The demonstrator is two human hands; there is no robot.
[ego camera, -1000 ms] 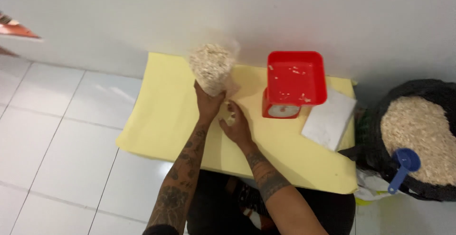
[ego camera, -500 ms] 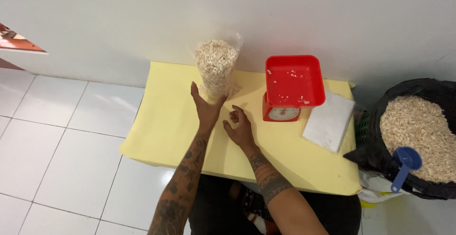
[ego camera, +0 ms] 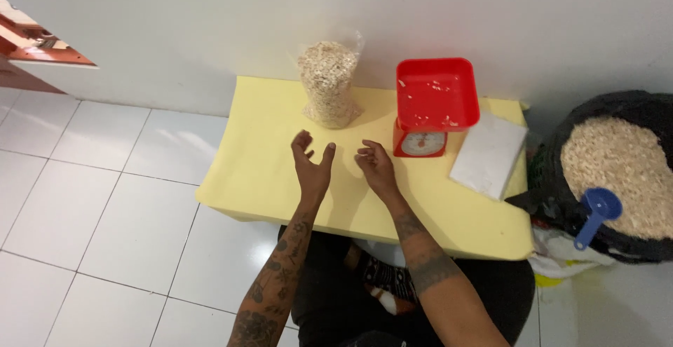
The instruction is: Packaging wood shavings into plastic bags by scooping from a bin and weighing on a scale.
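Observation:
A clear plastic bag of pale flakes (ego camera: pixel 328 84) stands upright at the back of a low yellow table (ego camera: pixel 259 165), against the wall. My left hand (ego camera: pixel 312 165) hovers over the table in front of the bag, fingers spread, holding nothing. My right hand (ego camera: pixel 375 167) is beside it, fingers loosely curled, also empty. Both hands are a short way from the bag and do not touch it. A red kitchen scale (ego camera: pixel 429 109) with a square red tray carrying a few flakes stands just right of my right hand.
A stack of clear flat bags (ego camera: pixel 489 153) lies at the table's right end. To the right, a large black sack of flakes (ego camera: pixel 617 168) holds a blue scoop (ego camera: pixel 594 214). White floor tiles lie to the left; a white wall stands behind.
My hands let go of the bag of flakes and drew back toward me; the bag now stands on its own against the wall.

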